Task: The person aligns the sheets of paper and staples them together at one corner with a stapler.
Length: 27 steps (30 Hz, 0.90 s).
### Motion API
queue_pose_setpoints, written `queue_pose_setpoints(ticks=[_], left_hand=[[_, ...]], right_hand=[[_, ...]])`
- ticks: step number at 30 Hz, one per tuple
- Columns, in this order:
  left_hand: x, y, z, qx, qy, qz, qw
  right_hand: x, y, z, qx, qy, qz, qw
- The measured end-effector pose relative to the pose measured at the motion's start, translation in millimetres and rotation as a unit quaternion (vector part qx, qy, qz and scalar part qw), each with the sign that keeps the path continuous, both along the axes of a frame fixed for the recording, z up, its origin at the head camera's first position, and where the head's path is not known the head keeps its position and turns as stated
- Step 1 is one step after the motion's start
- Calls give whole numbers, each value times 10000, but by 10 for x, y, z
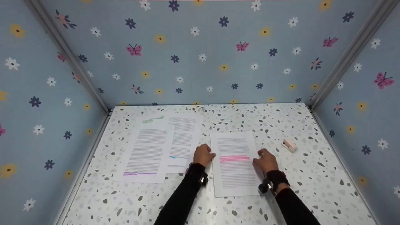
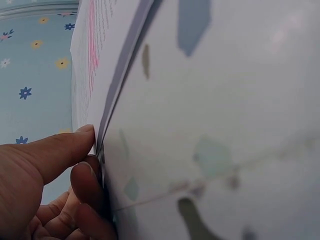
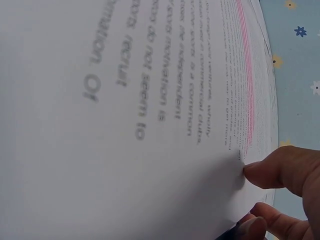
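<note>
The pink-marked sheet (image 1: pixel 233 164) is lying flat on the speckled desk (image 1: pixel 312 175), nearest the person, and both hands are pinching it: the left hand (image 1: pixel 203 155) is gripping its left edge with thumb and curled fingers (image 2: pixel 87 182), while the right hand (image 1: pixel 266 160) is gripping its right edge. Left of that sheet, two overlapping printed pages (image 1: pixel 162 147) are lying flat. Right of the sheet and slightly farther back, a small pink stapler (image 1: pixel 288 145) is sitting apart from everything.

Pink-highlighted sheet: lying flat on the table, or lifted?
Mostly flat. The pink-highlighted sheet lies spread on the table; the left hand and right hand pinch its side edges.
</note>
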State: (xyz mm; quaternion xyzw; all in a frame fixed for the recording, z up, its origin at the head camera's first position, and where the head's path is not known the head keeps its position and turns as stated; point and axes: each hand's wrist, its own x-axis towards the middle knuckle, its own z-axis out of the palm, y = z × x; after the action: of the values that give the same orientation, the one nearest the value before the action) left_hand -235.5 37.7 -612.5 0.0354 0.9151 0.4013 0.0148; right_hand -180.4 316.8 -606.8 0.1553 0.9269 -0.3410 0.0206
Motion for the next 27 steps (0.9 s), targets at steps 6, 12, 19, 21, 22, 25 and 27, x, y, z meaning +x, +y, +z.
queue_pose_setpoints(ticks=[6, 12, 19, 21, 22, 25, 27], left_hand=[[-18, -69, 2, 129, 14, -117, 9998], [-46, -374, 147, 412, -120, 74, 9991], [-185, -1188, 347, -175, 190, 912, 9955], [-212, -1455, 363, -384, 227, 1121, 9927], [-218, -1581, 365, -511, 227, 1203, 9912], [-208, -1910, 330, -931, 371, 1353, 9857], [-180, -2070, 279, -1217, 458, 1357, 9822]], right_hand=[[-1, -1, 9, -84, -47, -44, 9999], [32, 28, 23, -277, 62, -68, 9996], [54, 7, 85, -457, 149, -230, 9986], [43, -14, 113, -476, 278, -250, 9982], [36, -30, 127, -475, 334, -256, 9980], [16, -87, 160, -433, 519, -289, 9973], [9, -131, 174, -406, 644, -282, 9967]])
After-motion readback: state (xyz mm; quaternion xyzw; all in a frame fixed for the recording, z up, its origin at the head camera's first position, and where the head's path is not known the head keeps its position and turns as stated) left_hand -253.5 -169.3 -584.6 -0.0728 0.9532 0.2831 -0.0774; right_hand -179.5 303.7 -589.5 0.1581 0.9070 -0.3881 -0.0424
